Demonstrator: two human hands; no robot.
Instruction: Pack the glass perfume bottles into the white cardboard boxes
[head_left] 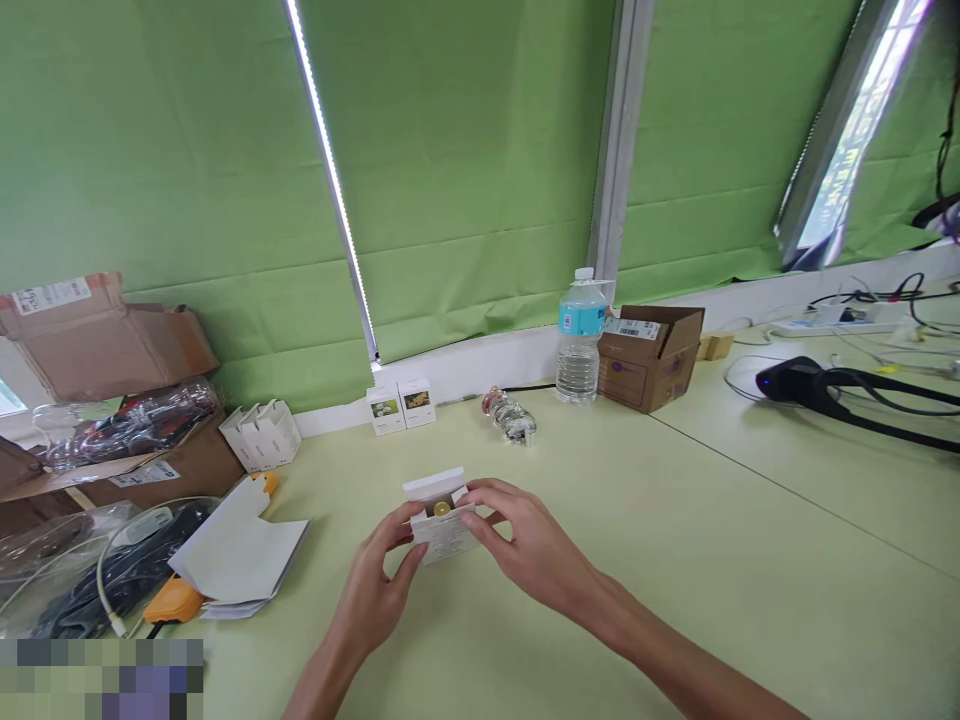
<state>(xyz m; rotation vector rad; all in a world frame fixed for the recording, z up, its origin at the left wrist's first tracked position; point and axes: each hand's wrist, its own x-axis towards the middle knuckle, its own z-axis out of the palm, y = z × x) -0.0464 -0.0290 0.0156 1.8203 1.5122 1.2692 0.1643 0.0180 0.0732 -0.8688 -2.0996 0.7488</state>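
Between my two hands is a small white cardboard box, its lid flap raised at the back. Inside its open top shows a round gold-coloured piece; the rest of it is hidden. My left hand is closed on the box's left side, fingers behind and thumb at the front. The right hand grips the right side, its thumb near the top front edge and its fingertips at the rim by a side flap.
Behind stand two small white boxes, shiny wrapped items, a water bottle and a brown carton. At left are papers, white cartons and bagged cables. Black glasses lie at right.
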